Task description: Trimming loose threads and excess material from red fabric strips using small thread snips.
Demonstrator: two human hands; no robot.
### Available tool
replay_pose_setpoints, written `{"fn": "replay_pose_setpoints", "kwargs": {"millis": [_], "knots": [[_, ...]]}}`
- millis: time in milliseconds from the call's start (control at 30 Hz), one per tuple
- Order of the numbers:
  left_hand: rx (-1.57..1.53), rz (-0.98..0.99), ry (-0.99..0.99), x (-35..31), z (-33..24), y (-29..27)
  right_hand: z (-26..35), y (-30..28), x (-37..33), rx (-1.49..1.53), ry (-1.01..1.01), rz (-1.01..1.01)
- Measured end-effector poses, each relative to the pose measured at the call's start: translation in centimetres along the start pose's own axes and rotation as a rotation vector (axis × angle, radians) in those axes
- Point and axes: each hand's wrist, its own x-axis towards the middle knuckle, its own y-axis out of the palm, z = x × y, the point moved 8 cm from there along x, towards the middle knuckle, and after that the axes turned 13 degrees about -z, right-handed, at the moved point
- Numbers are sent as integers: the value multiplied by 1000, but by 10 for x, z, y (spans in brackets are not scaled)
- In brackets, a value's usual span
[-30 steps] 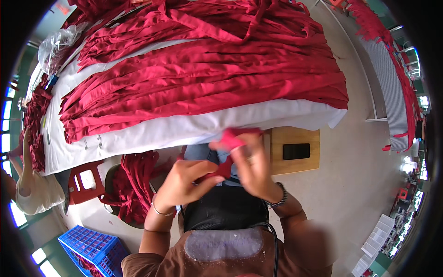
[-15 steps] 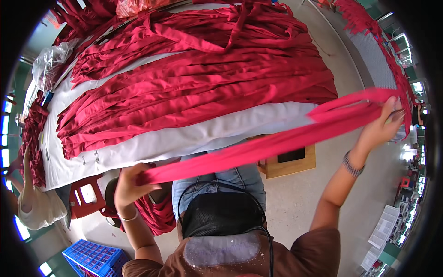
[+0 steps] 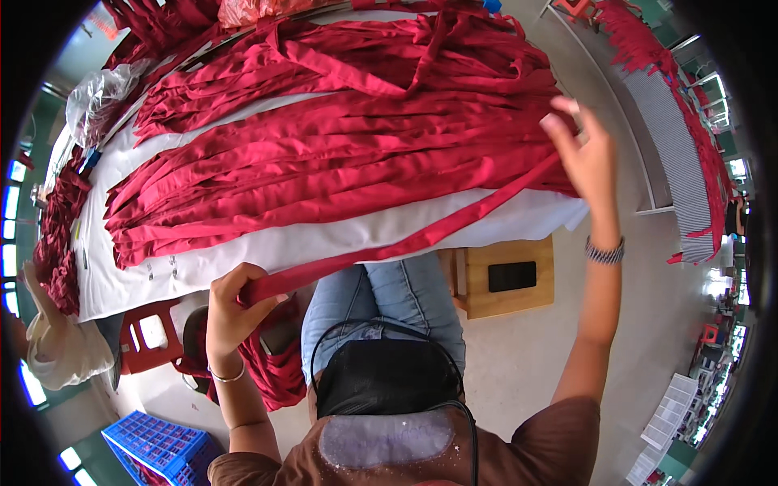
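R hand (image 3: 587, 158) has swung in from far R to the red pile's (image 3: 324, 166) R end, fingers apart, strip let go; red strip (image 3: 425, 235) slants over white-covered bench (image 3: 312, 243) edge, near end gripped in L hand (image 3: 231, 312), so only part laid.

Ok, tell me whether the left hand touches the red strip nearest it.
Touching. The head view shows the left hand closed around one end of the red strip.

A long, narrow red fabric strip (image 3: 433, 233), lightly creased, slants upward from its held left end across the surface's (image 3: 235, 253) white edge to the flat, layered red strips (image 3: 324, 162) lying lengthwise.
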Motion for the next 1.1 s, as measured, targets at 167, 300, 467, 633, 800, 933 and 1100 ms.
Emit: {"fn": "replay_pose_setpoints", "kwargs": {"millis": [167,300,467,633,800,933,1100], "knots": [[115,-35,149,-7,-7,-17,124,38,-105,164,-544,449],[-6,37,294,-16,-18,-16,124,36,-122,240,-631,323],[112,23,272,-25,-18,-17,110,9,-104,250,-485,-14],[379,-103,199,-24,5,-38,69,-14,-82,28,-288,-273],[415,-242,191,-27,22,-93,44,-48,-47,-73,-248,-514],[135,-286,64,-15,51,-161,37,-49,-32,-66,-96,-514],[86,-310,214,48,56,-222,66,2,-38,31,-184,-265]]}}
